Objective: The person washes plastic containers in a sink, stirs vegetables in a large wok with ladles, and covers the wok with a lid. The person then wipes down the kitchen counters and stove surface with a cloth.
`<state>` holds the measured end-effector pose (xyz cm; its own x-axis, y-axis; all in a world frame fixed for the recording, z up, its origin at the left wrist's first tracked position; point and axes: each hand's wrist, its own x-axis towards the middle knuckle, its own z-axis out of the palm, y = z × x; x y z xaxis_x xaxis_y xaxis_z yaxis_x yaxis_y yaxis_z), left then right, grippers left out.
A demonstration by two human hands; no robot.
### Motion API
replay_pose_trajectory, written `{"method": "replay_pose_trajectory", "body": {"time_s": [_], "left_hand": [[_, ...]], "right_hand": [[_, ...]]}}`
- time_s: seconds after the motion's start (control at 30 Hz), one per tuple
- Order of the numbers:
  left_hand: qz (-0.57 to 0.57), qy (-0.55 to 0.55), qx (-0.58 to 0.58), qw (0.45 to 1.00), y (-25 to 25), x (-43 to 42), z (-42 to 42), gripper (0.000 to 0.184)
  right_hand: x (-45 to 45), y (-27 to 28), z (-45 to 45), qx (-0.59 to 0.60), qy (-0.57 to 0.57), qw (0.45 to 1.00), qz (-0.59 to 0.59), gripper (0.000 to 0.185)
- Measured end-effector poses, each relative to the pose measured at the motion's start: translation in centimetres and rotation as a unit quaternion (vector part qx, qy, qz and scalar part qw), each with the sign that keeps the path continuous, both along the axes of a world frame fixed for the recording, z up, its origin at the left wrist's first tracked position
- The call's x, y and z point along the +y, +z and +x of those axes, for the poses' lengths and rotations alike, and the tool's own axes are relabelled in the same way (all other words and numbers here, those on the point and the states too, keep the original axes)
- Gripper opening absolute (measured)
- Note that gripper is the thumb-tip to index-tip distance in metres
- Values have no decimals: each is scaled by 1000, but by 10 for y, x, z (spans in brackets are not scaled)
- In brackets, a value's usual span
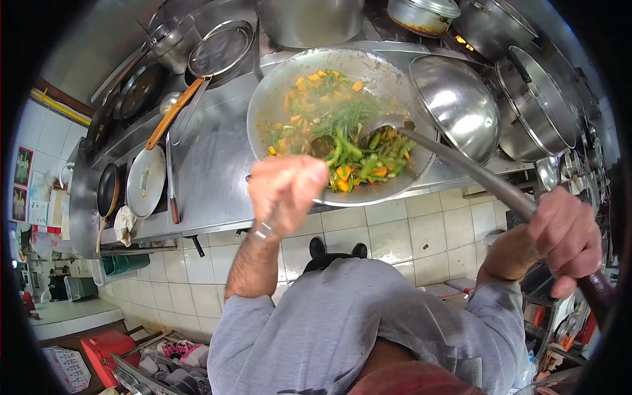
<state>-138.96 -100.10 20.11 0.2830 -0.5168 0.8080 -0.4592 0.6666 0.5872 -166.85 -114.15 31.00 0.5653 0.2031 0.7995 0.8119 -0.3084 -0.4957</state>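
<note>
My left hand (286,191), closed and blurred by motion, is over the near-left rim of a large wok (385,62); what it grips is unclear. My right hand (566,234) is wrapped round the long handle of a metal utensil (487,171), whose head lies among the food in the wok. Green vegetables and orange pieces (355,158) are heaped around that head, with more spread across the wok's far side. A dark rounded thing (322,146) sits in the food just beyond my left hand. Haze hangs over the wok.
A shiny metal dome (461,105) adjoins the wok's right side, with large pots (536,105) beyond. A large pot (309,23) stands behind the wok. Left are a strainer (220,52), a round lid (146,181) and a small pan (107,191). A flame (464,43) shows at the back right.
</note>
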Motion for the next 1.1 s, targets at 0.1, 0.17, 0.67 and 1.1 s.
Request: {"method": "replay_pose_trajectory", "body": {"time_s": [0.1,0.17,0.67,1.1], "left_hand": [[31,-16,-44,998,-20,-14,-11,32],[28,-14,-58,998,-49,-33,-11,35],[-18,-74,190,979,-19,-11,21,36],[-16,-237,48,970,8,31,-25,39]], "right_hand": [[12,-24,25,-9,8,1000,19,26],[27,-64,42,-113,-101,987,55,25],[70,-149,-41,458,-391,765,227,44],[63,-87,-79,636,-485,600,-9,66]]}}
